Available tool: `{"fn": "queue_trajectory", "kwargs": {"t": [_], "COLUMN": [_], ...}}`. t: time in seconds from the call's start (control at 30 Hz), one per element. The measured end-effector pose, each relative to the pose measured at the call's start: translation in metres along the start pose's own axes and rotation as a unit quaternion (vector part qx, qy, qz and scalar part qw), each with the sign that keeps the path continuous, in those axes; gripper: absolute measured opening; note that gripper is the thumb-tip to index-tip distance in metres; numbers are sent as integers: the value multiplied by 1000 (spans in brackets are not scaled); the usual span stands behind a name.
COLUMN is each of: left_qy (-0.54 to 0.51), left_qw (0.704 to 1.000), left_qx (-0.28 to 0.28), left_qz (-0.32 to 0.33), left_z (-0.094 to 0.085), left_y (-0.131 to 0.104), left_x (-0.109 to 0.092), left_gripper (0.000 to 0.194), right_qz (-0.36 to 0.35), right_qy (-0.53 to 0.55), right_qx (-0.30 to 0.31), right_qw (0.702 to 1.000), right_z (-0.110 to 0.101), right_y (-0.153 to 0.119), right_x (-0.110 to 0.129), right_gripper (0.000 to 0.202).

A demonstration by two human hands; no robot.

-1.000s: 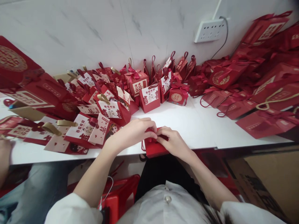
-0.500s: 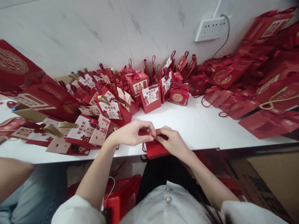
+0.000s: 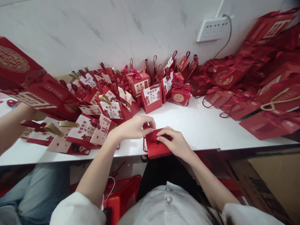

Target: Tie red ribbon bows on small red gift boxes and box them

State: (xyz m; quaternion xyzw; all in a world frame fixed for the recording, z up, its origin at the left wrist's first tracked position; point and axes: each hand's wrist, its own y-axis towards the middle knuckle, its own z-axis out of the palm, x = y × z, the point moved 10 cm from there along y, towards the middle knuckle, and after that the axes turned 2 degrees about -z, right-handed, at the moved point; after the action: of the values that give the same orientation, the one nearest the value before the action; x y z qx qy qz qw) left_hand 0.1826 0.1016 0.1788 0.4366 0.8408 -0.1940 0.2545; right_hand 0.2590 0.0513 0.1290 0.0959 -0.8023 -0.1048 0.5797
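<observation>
A small red gift box [image 3: 157, 151] sits at the table's front edge, right in front of me, with a thin red cord loop at its left side. My right hand [image 3: 172, 139] rests on the box's right part, thumb and fingers pinched near a small dark spot on its top. My left hand [image 3: 137, 127] is at the box's upper left corner, fingers curled and thumb close to the fingertips. Whatever lies between those left fingertips is too small to make out. Just beyond stands a finished-looking red box with a white printed front [image 3: 152, 97].
Many red and white gift boxes [image 3: 111, 110] crowd the white table [image 3: 182, 122] on the left and back. More red boxes [image 3: 264, 123] are piled at right. A power strip [image 3: 212, 29] hangs on the wall. Another person's arm [image 3: 17, 125] reaches in at left.
My left hand has drawn slightly up and left, off the middle of the box, while my right hand stays on it. The other person's arm has moved up over the table.
</observation>
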Motion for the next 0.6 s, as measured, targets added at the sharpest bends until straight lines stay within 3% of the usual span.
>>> {"fn": "queue_trajectory", "kwargs": {"t": [0.17, 0.3, 0.43, 0.6], "left_qy": [-121, -209, -195, -145], "left_qw": [990, 972, 973, 978], "left_qx": [-67, -104, -115, -148], "left_qz": [-31, 2, 34, -31], "left_z": [7, 5, -2, 4], "left_y": [-3, -11, -10, -4], "left_x": [25, 17, 2, 26], "left_gripper": [6, 9, 6, 5], "right_qz": [8, 6, -15, 15], "right_qy": [27, -9, -31, 0], "right_qx": [-14, -22, -1, 8], "right_qw": [1000, 1000, 999, 1000], "right_z": [-1, -3, 1, 5], "right_y": [0, 3, 5, 4], "right_x": [-3, 0, 6, -3], "right_gripper": [9, 12, 17, 17]}}
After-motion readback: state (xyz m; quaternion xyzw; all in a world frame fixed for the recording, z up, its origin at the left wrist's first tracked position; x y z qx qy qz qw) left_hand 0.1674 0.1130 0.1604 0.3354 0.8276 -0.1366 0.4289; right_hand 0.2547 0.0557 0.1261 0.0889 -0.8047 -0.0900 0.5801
